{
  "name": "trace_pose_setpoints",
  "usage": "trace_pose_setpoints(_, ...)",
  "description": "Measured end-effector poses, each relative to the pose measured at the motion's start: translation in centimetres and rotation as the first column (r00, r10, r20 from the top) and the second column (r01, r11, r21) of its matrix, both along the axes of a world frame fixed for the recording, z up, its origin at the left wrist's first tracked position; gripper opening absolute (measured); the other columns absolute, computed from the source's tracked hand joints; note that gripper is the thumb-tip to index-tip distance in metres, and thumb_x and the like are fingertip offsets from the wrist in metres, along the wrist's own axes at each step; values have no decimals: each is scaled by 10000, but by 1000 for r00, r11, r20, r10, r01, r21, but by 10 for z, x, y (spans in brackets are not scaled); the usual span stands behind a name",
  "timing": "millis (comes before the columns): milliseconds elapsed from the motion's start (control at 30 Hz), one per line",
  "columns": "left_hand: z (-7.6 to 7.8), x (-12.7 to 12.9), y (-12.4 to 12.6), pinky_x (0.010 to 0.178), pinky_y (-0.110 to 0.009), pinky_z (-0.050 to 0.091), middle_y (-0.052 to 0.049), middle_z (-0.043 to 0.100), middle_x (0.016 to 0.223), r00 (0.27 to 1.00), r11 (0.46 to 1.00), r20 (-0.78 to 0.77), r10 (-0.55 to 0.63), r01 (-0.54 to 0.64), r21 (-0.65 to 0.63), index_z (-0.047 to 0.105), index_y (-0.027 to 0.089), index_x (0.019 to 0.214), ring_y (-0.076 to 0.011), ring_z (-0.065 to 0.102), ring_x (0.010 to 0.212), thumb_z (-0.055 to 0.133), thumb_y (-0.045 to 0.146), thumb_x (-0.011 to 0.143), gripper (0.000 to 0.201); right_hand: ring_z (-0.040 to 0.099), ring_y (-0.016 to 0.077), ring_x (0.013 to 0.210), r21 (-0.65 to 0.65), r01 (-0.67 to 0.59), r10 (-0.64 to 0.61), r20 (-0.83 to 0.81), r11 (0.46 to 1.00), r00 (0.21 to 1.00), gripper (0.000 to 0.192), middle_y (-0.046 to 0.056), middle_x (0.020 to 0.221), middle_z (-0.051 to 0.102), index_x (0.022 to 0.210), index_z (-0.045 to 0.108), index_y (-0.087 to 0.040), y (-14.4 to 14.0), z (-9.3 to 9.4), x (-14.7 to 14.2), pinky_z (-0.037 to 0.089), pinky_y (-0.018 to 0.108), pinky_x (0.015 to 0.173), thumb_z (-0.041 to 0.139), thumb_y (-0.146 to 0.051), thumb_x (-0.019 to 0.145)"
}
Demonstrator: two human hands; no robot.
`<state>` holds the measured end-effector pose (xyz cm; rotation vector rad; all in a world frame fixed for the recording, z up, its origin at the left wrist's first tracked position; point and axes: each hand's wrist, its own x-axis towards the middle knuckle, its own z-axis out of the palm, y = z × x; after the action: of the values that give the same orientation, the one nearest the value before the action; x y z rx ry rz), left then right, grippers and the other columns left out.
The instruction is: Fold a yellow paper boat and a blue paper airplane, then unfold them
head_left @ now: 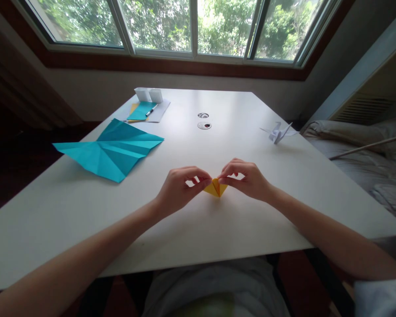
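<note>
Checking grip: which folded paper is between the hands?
The folded yellow paper, pinched by left hand and right hand; the large teal sheet and white crane are untouched.

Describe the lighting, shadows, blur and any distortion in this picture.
Head view: backlight from the window, some leaves outside washed out; head view: pale sheen on the far end of the table, soft shadow below the yellow paper; head view: wide-angle stretch toward the edges, left hand and right hand without obvious motion blur.
</note>
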<state>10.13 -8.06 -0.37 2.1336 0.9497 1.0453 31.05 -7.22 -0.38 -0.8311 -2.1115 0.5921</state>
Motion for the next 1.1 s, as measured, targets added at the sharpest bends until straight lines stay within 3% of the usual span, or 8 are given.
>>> trace_pose_setpoints(233,0,-2,2,599,-226,526,-42,663,758,1000,1000,-5,-11,11,-7,654,138,795,-124,597,663,569,213,791,114,521,109,642,-37,-1,2,21,999,1000,98,20,731,641,728,619,-180,4,0,4,430,246,584,621,-263,780)
trace_pose_setpoints(633,0,-5,8,608,-253,545,-33,658,716,996,999,-86,20,-23,-30,633,139,726,-125,594,633,572,210,734,94,541,104,621,33,1,-7,182,999,983,66,14,701,634,737,618,-183,8,6,18,435,220,550,588,-232,769)
trace_pose_setpoints(1100,6,-24,24,581,-226,520,-7,641,683,956,992,-274,-109,88,-85,593,160,691,-110,582,607,557,212,720,69,506,91,595,-37,-66,74,292,997,953,73,-5,649,594,729,590,-178,16,9,39,409,192,505,576,-239,768)
